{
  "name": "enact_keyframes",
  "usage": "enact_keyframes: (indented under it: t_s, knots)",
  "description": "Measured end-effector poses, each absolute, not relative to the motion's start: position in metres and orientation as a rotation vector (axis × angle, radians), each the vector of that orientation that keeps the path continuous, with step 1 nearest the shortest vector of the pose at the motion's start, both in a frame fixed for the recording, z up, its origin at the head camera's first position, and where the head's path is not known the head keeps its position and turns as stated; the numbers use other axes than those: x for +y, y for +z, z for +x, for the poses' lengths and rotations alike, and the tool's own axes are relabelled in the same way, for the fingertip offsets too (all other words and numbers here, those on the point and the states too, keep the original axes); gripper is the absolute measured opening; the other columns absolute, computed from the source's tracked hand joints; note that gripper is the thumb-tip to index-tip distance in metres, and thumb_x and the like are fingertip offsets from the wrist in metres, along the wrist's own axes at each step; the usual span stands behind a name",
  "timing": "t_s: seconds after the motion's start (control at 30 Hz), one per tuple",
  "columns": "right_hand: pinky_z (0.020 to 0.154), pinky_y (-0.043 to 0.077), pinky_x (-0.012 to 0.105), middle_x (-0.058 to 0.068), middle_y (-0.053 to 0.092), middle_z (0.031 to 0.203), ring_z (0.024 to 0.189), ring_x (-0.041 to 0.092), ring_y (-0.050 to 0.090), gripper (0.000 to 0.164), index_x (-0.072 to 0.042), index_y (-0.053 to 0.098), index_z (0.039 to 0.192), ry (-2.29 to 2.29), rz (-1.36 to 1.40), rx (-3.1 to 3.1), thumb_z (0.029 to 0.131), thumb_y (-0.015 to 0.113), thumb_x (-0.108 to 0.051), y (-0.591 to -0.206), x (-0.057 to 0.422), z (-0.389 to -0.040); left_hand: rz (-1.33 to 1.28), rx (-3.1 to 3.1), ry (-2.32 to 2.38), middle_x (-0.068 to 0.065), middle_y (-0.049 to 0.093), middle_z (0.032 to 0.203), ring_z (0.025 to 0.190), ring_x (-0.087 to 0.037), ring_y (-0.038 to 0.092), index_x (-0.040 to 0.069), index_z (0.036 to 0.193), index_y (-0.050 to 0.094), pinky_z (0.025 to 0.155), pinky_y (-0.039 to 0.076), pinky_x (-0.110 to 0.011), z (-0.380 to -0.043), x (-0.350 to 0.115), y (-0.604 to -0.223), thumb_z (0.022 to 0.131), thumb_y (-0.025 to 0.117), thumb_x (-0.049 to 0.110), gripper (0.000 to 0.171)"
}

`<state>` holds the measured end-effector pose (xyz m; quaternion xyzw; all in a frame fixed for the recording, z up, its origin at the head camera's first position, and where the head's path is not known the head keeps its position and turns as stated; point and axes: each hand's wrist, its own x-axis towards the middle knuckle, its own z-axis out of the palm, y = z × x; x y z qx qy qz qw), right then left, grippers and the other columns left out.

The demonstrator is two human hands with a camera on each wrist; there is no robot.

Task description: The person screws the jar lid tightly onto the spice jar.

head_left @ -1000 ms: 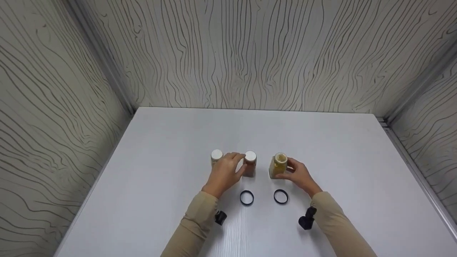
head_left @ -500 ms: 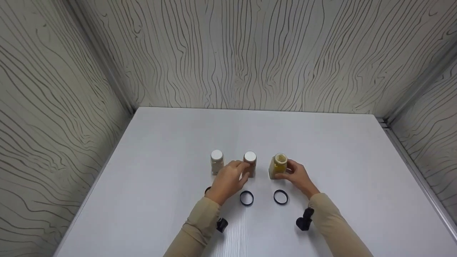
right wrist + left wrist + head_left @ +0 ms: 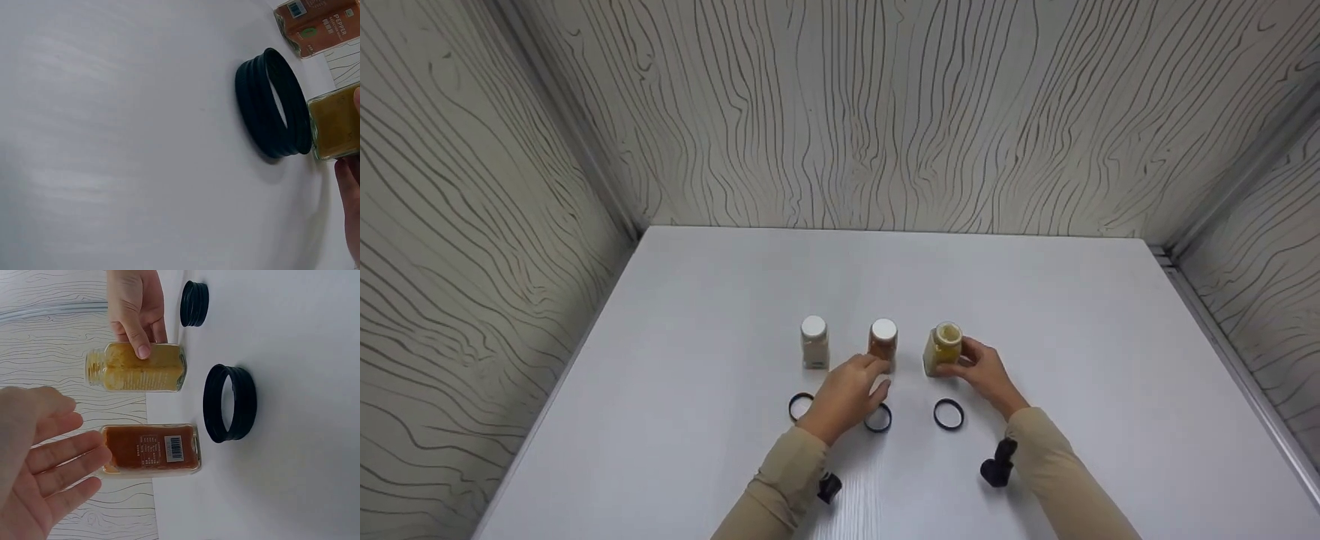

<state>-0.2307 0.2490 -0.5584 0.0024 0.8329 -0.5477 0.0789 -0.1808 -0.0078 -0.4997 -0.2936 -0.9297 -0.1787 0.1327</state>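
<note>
Three glass spice jars stand in a row in the head view. My right hand (image 3: 986, 375) holds the yellow powder jar (image 3: 941, 358), whose mouth is uncapped, with the thumb on its side. My left hand (image 3: 846, 394) is beside the red-brown pepper jar (image 3: 883, 345), which has a white top. In the left wrist view the left fingers (image 3: 70, 453) are spread and relaxed, and their tips overlap the upper end of the pepper jar (image 3: 152, 447). The pale powder jar (image 3: 815, 351), also white-topped, stands at the left, apart from both hands.
Three black rings lie on the white table (image 3: 720, 300), one in front of each jar: a left ring (image 3: 791, 409), a middle ring (image 3: 244, 405) partly behind the left hand in the head view, and a right ring (image 3: 259, 107). Wood-patterned panels (image 3: 840, 112) enclose the table.
My left hand has drawn back toward me and slightly right, away from the jar tops. The pale jar and the left ring have come into view. The right hand keeps holding the yellow jar.
</note>
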Motion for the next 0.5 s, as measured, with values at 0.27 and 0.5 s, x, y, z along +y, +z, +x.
enact_keyframes:
  t_s: [0.27, 0.5]
  knots:
    - [0.117, 0.036, 0.048, 0.026, 0.047, 0.145, 0.139, 0.041, 0.041, 0.068, 0.003, 0.045, 0.14, -1.606, -0.009, 2.521, 0.083, 0.075, -0.018, -0.56, 0.252, -0.231, -0.915, -2.703, -0.458, 0.0, 0.071, 0.106, 0.097, -0.011, 0.069, 0.012, 0.111, 0.069, 0.081, 0.058, -0.019, -0.178, -0.001, -0.506, 0.092, 0.064, 0.022, 0.022]
    - [0.119, 0.032, 0.052, 0.024, 0.048, 0.144, 0.139, 0.04, 0.041, 0.069, 0.001, 0.046, 0.139, -1.561, -0.004, 2.533, 0.082, 0.076, -0.024, -0.562, 0.255, -0.233, -0.985, -2.716, -0.418, 0.0, 0.072, 0.104, 0.095, -0.01, 0.069, 0.013, 0.111, 0.069, 0.079, 0.058, -0.02, -0.179, 0.005, -0.51, 0.092, 0.064, 0.022, 0.021]
